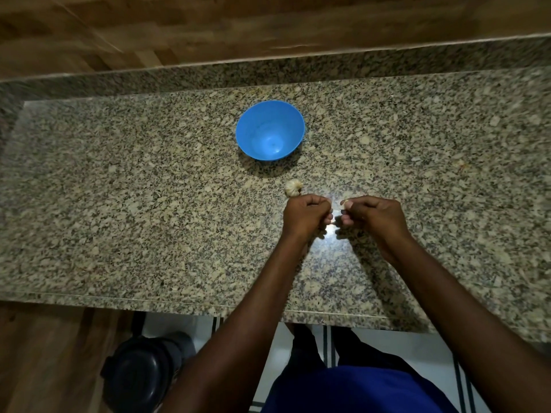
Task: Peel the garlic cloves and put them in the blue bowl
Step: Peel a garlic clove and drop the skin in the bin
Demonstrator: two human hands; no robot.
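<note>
A blue bowl [270, 130] stands on the granite counter [149, 189] with nothing visible inside it. A garlic bulb [293, 188] lies on the counter between the bowl and my hands, just beyond my left hand. My left hand [307, 214] and my right hand [369, 214] are close together above the counter, fingers curled. Between their fingertips they pinch a small pale garlic clove [333, 222]. A pale bit, skin or clove, shows at my right hand's fingertips [346, 202]. Most of the clove is hidden by the fingers.
The counter's near edge [208, 305] runs across the lower part of the view. A raised granite ledge and a wooden wall [268, 25] lie behind the bowl. A dark round bin [140, 371] stands on the floor at lower left.
</note>
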